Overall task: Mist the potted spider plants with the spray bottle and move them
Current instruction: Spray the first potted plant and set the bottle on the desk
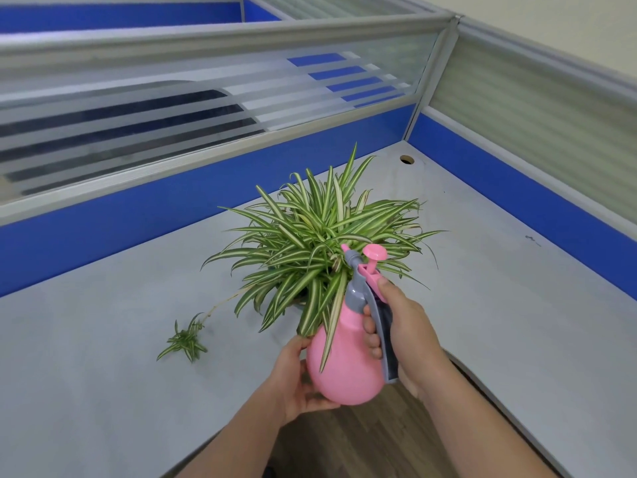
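The pink spray bottle was held up just in front of the spider plant, on the near side of it, with the grey nozzle aimed into the leaves and one long leaf draped over the bottle's body. The right hand was wrapped around the grey handle and trigger, its fingers clamped on the bottle, with the thumb resting near the pink pump knob. The left hand cupped the bottle's rounded base from below and to the side, its fingers closed against the pink plastic. The plant stood on the grey surface, its pot hidden under the foliage, and a small plantlet lay on the surface to the left of the plant at the end of a thin runner. Only one plant could be made out. The step in hand was judged to be the misting; it would be done best with the bottle drawn back a little from the plant so that the spray spread as a fine mist instead of wetting one spot, the base kept steadied by the left hand while the trigger was squeezed, and the nozzle swept across the crown. The runner should be minded when the plant is moved. No brand, label or writing could be read on the bottle or anywhere else in view.
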Action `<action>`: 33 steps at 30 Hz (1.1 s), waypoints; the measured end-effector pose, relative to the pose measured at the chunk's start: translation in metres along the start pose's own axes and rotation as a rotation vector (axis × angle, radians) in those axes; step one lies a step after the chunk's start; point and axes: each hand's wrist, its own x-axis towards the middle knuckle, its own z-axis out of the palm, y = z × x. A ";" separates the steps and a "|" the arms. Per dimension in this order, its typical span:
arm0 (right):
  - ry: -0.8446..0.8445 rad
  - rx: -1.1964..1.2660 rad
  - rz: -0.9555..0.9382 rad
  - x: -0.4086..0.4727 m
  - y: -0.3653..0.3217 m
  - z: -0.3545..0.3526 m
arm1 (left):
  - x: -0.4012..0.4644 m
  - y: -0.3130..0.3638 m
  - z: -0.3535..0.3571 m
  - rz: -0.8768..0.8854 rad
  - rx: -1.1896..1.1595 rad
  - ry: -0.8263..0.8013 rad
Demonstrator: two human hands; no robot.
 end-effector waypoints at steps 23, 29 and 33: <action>-0.528 -0.359 -0.200 -0.029 0.071 0.148 | -0.005 -0.013 -0.171 0.273 -0.479 0.413; -0.620 -0.408 -0.194 -0.031 0.077 0.191 | -0.011 -0.013 -0.215 0.337 -0.543 0.452; -0.637 -0.434 -0.201 -0.031 0.085 0.211 | -0.011 -0.014 -0.234 0.348 -0.556 0.457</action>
